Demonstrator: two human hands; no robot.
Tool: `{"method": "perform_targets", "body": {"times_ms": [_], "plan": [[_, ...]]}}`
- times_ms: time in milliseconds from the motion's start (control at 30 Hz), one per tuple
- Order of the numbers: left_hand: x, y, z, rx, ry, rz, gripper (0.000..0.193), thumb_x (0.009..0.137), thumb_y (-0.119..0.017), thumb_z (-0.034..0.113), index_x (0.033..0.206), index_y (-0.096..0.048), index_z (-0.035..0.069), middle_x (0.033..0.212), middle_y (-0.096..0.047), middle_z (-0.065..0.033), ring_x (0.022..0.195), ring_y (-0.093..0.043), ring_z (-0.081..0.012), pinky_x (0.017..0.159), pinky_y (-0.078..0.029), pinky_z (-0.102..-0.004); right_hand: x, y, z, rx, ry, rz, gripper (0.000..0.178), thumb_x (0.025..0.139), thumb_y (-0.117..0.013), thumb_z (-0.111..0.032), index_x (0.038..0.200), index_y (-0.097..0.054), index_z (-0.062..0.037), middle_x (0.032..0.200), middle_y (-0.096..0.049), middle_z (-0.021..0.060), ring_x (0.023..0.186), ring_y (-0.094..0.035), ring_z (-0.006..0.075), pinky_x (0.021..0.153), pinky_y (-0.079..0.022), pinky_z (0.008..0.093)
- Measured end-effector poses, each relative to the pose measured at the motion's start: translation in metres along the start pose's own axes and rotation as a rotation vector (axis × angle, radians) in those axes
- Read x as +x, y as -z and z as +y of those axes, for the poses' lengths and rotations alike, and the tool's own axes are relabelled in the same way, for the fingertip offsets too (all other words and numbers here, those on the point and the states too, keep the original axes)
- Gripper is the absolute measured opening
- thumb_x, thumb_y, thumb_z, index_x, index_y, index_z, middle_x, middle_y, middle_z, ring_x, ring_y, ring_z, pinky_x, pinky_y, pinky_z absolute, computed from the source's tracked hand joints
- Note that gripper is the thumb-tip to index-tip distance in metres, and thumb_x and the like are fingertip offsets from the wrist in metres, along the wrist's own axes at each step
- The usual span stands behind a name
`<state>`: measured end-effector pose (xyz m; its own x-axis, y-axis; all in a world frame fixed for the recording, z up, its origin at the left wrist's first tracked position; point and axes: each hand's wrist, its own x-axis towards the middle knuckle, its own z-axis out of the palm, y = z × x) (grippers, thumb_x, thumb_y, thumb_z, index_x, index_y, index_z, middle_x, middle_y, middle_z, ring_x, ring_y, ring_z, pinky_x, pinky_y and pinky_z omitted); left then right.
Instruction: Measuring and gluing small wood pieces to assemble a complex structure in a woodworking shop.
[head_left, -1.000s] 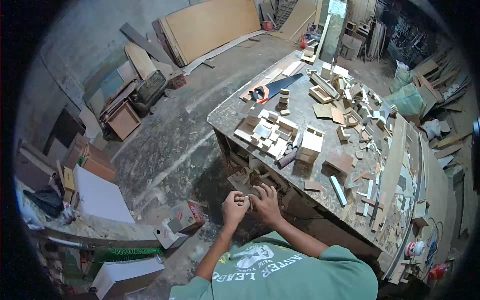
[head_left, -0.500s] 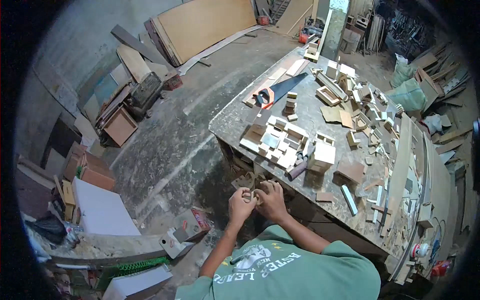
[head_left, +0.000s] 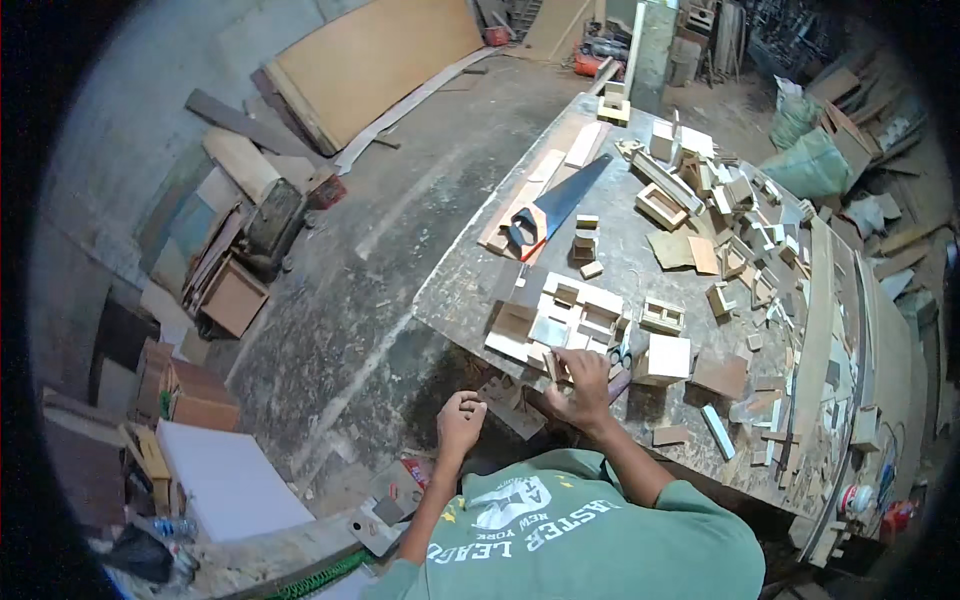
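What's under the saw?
The saw lies over the table, with pale wood along its left. What it directly covers can't be seen.

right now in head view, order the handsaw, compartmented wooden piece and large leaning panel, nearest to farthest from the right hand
From the right hand:
1. compartmented wooden piece: just ahead
2. handsaw: farther ahead on the table
3. large leaning panel: beyond, far left

On the workbench (head_left: 640, 280), handsaw (head_left: 574, 196) behind the block assembly (head_left: 575, 318), box (head_left: 668, 357) to the assembly's right
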<state>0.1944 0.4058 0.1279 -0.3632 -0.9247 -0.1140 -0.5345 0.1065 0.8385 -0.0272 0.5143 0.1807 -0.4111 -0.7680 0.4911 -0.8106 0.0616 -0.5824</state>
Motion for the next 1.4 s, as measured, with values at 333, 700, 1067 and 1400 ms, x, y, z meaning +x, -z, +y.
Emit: {"method": "perform_targets", "body": {"times_ms": [333,700,1067,1400], "plan": [[0.145,-0.031,-0.035,0.110,-0.164,-0.263,0.027,0.078,-0.068,0.018,0.100,-0.065,0.003,0.077,-0.067,-0.0115,0.069,-0.066,-0.0215,0.065,-0.051,-0.0321,0.021,-0.034,0.009,0.254,-0.513,0.466,0.038,0.066,-0.061,-0.001,0.103,-0.061,-0.0056,0.089,-0.061,0.0081,0.078,-0.059,0.0212,0.078,-0.044,0.0321],[0.269,-0.038,-0.051,0.170,-0.564,-0.698,0.022,0.080,-0.060,0.016,0.098,-0.062,0.003,0.076,-0.065,-0.0150,0.071,-0.065,-0.0309,0.064,-0.050,-0.0396,0.046,-0.118,-0.021,-0.192,-0.552,0.383,0.036,0.070,-0.062,0.001,0.105,-0.062,-0.0040,0.099,-0.064,0.0127,0.094,-0.057,0.0320,0.086,-0.046,0.0400],[0.276,-0.028,-0.037,-0.020,-0.714,-0.947,0.031,0.078,-0.067,0.015,0.106,-0.057,0.006,0.087,-0.058,-0.0131,0.079,-0.060,-0.0289,0.071,-0.048,-0.0389,0.056,-0.183,0.000,-0.286,-0.623,0.126,0.022,0.067,-0.068,0.001,0.088,-0.059,-0.0037,0.084,-0.060,0.0126,0.083,-0.058,0.0338,0.076,-0.047,0.0405],[0.271,-0.046,-0.044,-0.021,-0.755,-0.924,0.033,0.077,-0.068,0.014,0.106,-0.056,0.002,0.084,-0.054,-0.0145,0.078,-0.057,-0.0302,0.069,-0.046,-0.0388,0.053,-0.112,0.000,-0.281,-0.590,0.260,0.024,0.068,-0.066,0.001,0.091,-0.061,-0.0046,0.086,-0.061,0.0131,0.085,-0.059,0.0329,0.076,-0.049,0.0406]]}}
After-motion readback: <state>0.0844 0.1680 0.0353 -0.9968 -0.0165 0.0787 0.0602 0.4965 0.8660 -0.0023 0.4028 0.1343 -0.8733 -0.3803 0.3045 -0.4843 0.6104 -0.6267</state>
